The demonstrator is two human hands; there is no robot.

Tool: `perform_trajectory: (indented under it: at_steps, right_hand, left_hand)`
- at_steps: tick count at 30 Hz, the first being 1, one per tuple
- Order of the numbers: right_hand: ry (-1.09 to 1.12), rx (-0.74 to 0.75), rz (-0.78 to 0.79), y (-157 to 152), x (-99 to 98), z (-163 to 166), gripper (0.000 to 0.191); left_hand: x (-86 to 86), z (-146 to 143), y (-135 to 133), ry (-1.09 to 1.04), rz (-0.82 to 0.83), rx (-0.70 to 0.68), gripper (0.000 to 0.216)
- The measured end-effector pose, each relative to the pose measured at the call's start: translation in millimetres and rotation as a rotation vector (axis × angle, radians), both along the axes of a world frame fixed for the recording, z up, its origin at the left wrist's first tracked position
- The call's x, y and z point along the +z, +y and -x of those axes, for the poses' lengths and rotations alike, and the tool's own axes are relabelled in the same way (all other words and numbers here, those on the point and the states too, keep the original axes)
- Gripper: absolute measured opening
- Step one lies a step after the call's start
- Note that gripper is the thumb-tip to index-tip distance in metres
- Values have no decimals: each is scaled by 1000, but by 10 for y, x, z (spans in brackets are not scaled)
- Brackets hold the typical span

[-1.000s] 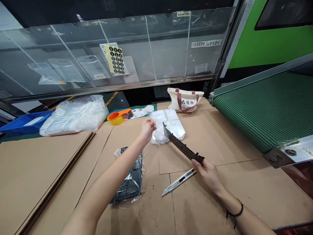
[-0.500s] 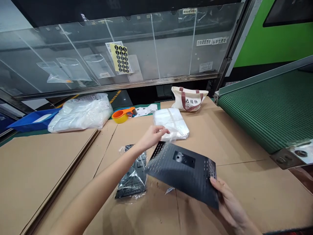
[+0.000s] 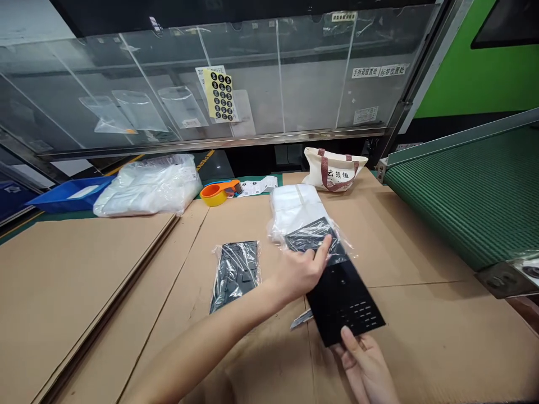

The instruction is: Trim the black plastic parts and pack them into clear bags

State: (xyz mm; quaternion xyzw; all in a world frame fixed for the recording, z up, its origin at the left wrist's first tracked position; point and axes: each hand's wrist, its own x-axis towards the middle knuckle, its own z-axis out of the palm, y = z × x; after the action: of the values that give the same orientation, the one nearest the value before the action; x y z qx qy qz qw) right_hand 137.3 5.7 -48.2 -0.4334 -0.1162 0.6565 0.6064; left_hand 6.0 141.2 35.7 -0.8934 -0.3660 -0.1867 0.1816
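Observation:
My right hand (image 3: 362, 365) grips the near edge of a flat black perforated panel (image 3: 345, 306) held over the cardboard. The panel's far end sits inside a clear plastic bag (image 3: 314, 235). My left hand (image 3: 301, 269) pinches the mouth of that bag against the panel. A stack of clear bags (image 3: 292, 203) lies just beyond. To the left, a bagged black panel (image 3: 236, 270) lies flat on the cardboard. The tip of a utility knife (image 3: 301, 320) pokes out from under the held panel.
An orange tape dispenser (image 3: 217, 193), a white label strip (image 3: 259, 185), a big bag of plastic (image 3: 147, 185), a blue tray (image 3: 67, 193) and a canvas tote (image 3: 334, 170) stand along the back. A green conveyor (image 3: 467, 191) rises at right. Cardboard sheets (image 3: 84, 280) cover the bench.
My left hand took a clear bag from the stack and brought it back onto the panel's far end. My right hand laid the panel flat and turned it lengthwise.

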Motion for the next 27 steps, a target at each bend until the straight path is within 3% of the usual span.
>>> perform_trajectory:
  at_steps: [3, 6, 8, 13, 17, 19, 24, 27]
  right_hand:
    - [47, 80, 12, 24, 22, 56, 29]
    - [59, -83, -1, 54, 53, 85, 31]
    - [-5, -113, -33, 56, 33, 104, 29]
    - [-170, 143, -136, 74, -28, 136, 32]
    - [-161, -73, -182, 114, 57, 181, 31]
    - [-302, -136, -259, 78, 73, 218, 28]
    - [-618, -168, -346, -83, 8, 253, 23]
    - [-780, -141, -409, -30, 34, 236, 19]
  left_hand:
    - [-56, -57, -150, -36, -143, -92, 39]
    - [-79, -79, -313, -72, -172, -140, 38]
    - [-44, -78, -403, -82, -162, -161, 37]
    - [111, -49, -572, -79, -210, -155, 36]
    - [131, -38, -727, -56, -170, -122, 37]
    - [134, -38, -797, -51, -163, -143, 38]
    - [200, -12, -913, -159, -223, -211, 42]
    - [178, 73, -978, -209, -186, -231, 41]
